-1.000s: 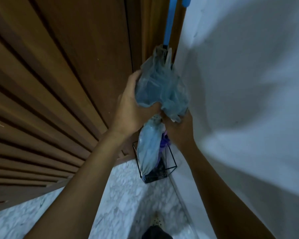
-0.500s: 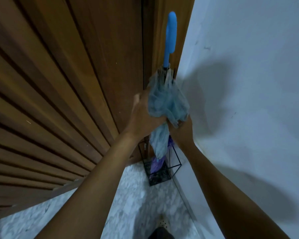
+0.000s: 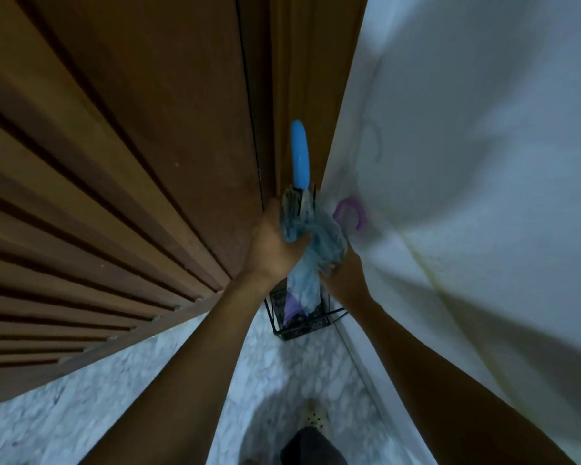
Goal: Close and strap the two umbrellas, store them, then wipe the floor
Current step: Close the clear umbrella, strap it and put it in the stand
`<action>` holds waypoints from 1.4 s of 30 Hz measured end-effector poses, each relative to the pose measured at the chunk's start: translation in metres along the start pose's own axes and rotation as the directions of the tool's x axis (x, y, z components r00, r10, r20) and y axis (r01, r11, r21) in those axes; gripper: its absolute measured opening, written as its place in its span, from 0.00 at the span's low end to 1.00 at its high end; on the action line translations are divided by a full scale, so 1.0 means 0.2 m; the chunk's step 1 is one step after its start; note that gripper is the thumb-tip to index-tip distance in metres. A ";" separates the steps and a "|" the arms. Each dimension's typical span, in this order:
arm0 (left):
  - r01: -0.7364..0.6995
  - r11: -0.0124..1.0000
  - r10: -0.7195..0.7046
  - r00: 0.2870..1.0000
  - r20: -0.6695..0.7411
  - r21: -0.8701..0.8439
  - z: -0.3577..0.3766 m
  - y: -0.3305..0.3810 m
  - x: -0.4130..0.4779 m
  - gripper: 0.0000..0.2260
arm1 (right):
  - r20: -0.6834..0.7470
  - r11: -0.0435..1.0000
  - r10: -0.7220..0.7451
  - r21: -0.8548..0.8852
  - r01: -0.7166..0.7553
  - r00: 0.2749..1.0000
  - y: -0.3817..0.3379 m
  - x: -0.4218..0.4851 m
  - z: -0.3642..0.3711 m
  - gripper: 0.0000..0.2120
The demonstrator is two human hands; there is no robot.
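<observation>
While the slatted wooden door fills my left side and the white wall my right, the marble floor runs between them below. Down in the corner where door and wall meet stands a black wire stand, and the blue umbrella rises upright out of it, its lower end inside the frame beside the purple umbrella already stored there. My left hand is closed around the bunched blue canopy from the door side, fingers wrapped into the fabric. My right hand grips the same canopy lower down, on the wall side. Above my hands the blue handle points straight up, and a curved purple handle shows just beside the wall.
</observation>
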State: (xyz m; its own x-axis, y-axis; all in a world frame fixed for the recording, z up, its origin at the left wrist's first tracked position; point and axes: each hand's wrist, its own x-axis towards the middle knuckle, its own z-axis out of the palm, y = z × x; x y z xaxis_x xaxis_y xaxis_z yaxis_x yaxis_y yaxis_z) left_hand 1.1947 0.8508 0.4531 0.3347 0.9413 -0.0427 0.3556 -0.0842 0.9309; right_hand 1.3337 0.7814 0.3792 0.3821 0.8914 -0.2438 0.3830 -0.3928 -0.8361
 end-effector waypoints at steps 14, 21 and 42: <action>0.175 0.977 -0.195 0.966 0.170 0.126 0.30 -0.59 -0.19 0.16 | 0.272 0.925 0.106 -0.379 0.005 0.956 0.34 -0.06 0.08 0.21; 0.193 0.974 -0.214 0.955 0.207 0.116 0.39 -0.69 -0.16 0.18 | 0.134 0.854 0.120 -0.520 -0.033 0.984 0.39 -0.06 0.13 0.23; 0.353 0.927 -0.316 0.917 0.245 -0.125 0.18 -0.49 -0.21 0.19 | 0.067 0.925 0.153 -0.361 -0.118 0.986 0.08 -0.22 0.02 0.14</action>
State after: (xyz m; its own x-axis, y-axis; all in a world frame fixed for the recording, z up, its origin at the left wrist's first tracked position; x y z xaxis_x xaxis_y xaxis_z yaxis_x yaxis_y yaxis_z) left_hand 1.1780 0.8081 0.3514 0.4081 0.8095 -0.4221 0.3386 0.2951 0.8934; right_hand 1.3198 0.7363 0.3757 0.3786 0.8342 -0.4009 0.6127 -0.5506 -0.5670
